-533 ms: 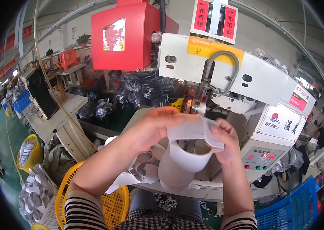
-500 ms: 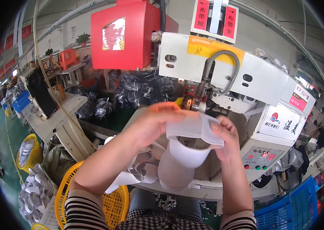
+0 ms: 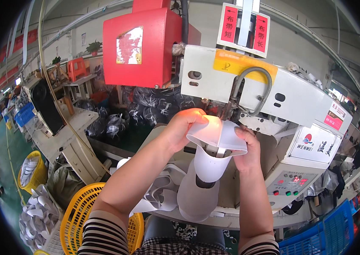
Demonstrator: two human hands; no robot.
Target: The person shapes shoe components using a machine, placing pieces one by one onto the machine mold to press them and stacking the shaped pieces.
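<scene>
Both my hands hold a white shoe upper stretched under the machine head. My left hand pinches its upper left side, where an orange light falls on the fingers. On the right side, my right hand grips the edge with the thumb on top. A seam runs down the piece between my hands, just below the machine head. Beneath its rounded lower end, another whitish upper lies on the machine table. More curled white uppers are heaped left of it, partly behind my left forearm.
The machine's pale arm spans above my hands, beside a red box. At right is a control panel with buttons. A yellow basket and piled white pieces stand lower left; a blue crate sits lower right.
The upper has come in under the machine head and its seam now faces up there. My left hand has moved in closer to the seam. The view has shifted slightly.
</scene>
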